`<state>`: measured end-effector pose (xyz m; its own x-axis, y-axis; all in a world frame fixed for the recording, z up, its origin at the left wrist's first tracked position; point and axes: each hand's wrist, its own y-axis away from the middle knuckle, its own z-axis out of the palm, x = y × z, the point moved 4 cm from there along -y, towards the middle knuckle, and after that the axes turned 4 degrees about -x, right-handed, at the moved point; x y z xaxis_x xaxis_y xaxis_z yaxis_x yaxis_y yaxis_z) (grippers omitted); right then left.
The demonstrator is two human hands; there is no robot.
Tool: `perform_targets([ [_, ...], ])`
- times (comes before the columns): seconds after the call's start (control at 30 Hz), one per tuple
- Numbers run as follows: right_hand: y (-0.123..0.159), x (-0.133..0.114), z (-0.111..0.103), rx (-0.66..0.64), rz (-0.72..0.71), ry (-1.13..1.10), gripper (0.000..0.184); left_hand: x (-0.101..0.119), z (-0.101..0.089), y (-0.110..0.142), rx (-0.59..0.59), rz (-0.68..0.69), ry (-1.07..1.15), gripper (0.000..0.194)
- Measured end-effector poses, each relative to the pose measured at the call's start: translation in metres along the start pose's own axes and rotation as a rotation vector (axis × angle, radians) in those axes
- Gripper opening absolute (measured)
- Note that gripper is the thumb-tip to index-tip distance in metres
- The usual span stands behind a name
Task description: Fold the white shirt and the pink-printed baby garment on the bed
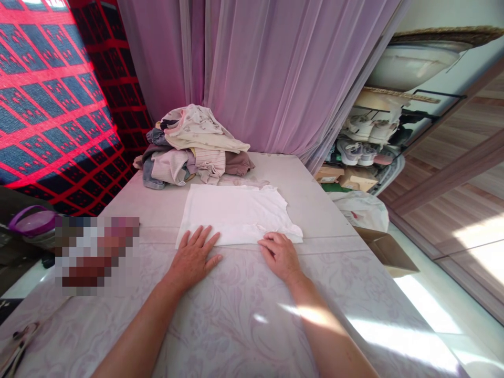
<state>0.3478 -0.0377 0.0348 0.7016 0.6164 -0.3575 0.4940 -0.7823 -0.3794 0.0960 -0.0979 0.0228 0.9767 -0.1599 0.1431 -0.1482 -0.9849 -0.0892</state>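
Observation:
A white shirt lies spread sideways on the table, its ruffled, uneven end toward the right. My left hand rests flat on the shirt's near left corner, fingers spread and thumb out over the tablecloth. At the near edge, right of the middle, my right hand has its fingers curled together against the fabric, the thumb just below. Whatever cloth sits between those fingertips is mostly hidden. Behind the shirt rises a heap of clothes in pink, cream, grey and mauve.
The table has a pale floral cover. Purple curtains hang behind it, and a red-and-dark patterned cloth at left. A blurred patch covers something at the table's left edge. On the right are a shoe rack and an open cardboard box.

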Motion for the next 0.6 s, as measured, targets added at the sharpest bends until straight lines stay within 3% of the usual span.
perform_targets([
  [0.33,-0.005,-0.003,0.002,-0.042,0.035,0.102,0.024,0.002,-0.005,0.000,-0.049,-0.007,-0.013,0.061],
  [0.6,-0.006,0.026,-0.018,0.188,0.200,0.217,0.029,-0.003,-0.010,-0.003,-0.005,-0.026,0.044,0.052],
])
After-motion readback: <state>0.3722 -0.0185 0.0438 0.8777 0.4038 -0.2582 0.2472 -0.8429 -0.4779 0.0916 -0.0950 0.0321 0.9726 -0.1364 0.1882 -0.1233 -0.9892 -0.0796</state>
